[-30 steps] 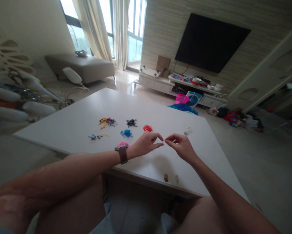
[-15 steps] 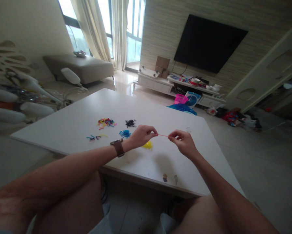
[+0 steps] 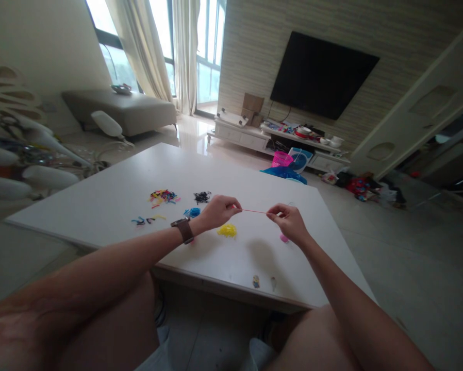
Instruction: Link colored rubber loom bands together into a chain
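A thin red band [image 3: 253,211] is stretched almost level between my two hands above the white table [image 3: 185,170]. My left hand [image 3: 220,210] pinches one end, and my right hand [image 3: 287,220] pinches the other. Below my left hand lies a yellow pile [image 3: 227,230] of small bands. A blue pile [image 3: 192,212] is partly behind my left wrist, with a black pile [image 3: 202,197] beyond it. Something pink [image 3: 284,237] shows beside my right hand. Farther left are a mixed-colour pile [image 3: 163,197] and several loose pieces [image 3: 148,220].
Near the table's front edge lie a small yellow-and-blue figure [image 3: 256,281] and a small pale piece [image 3: 274,283]. Past the table stand a pink basket [image 3: 282,158] and a low white cabinet [image 3: 239,135]. White lamp-like shapes [image 3: 49,175] are at the left.
My hands have moved slightly apart, and the red band between them is stretched longer. The whole view has shifted a little, and the pink item beside my right hand now shows.
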Demonstrator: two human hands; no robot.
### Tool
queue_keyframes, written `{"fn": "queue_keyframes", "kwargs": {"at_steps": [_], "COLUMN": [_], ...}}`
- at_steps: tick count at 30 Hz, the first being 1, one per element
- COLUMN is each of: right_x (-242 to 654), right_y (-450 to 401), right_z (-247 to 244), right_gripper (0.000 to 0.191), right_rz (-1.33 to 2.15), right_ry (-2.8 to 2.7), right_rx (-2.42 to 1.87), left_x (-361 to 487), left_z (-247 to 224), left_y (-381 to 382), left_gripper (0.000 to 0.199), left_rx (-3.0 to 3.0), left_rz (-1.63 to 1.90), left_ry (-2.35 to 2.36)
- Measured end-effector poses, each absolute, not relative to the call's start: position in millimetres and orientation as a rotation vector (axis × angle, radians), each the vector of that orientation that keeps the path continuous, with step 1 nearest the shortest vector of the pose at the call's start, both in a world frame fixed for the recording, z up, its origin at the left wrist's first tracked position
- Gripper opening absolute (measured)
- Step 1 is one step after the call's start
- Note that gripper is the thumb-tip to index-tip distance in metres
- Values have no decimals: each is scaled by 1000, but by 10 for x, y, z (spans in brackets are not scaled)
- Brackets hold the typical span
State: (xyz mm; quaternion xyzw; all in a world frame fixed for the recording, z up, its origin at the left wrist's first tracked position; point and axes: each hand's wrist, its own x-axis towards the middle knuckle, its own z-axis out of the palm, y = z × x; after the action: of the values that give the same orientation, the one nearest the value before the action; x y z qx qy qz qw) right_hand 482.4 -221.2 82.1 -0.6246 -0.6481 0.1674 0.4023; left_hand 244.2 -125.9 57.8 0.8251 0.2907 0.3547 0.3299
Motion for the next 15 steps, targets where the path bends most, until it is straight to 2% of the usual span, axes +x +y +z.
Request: {"fn": "queue_keyframes", "kwargs": {"at_steps": [7, 15], "right_x": [5101, 4799], "right_y": [-2144, -2241], "right_z": [702, 717], "right_gripper": [21, 17], "right_rz": [370, 353], "right_ry": [-1530, -1840], "right_rx": [-1623, -1523], "left_x": [2309, 2404], "left_z": [551, 502], "left_y": [-1079, -1268], "left_gripper": [16, 20], "left_rx": [2205, 2244], "left_rz": [946, 804], "left_ry": [868, 738]}}
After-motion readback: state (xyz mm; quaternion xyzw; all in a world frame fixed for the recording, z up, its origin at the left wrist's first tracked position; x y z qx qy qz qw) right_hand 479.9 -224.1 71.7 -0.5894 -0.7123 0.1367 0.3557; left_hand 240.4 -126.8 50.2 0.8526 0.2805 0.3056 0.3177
